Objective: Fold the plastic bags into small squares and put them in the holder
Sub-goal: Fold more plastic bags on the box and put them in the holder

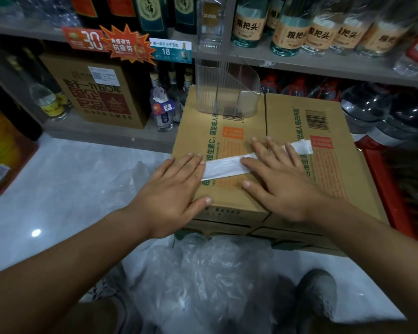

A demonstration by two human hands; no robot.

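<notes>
Loose clear bags [215,273] lie nearest on the floor [70,189]. Beyond, on a box [285,116], the left hand [174,189] presses straight fingers [191,162] on the left end of a folded white strip [223,168]. The right hand [278,179] lies flat across its middle. The holder [225,92] stands at the box's far edge.
</notes>
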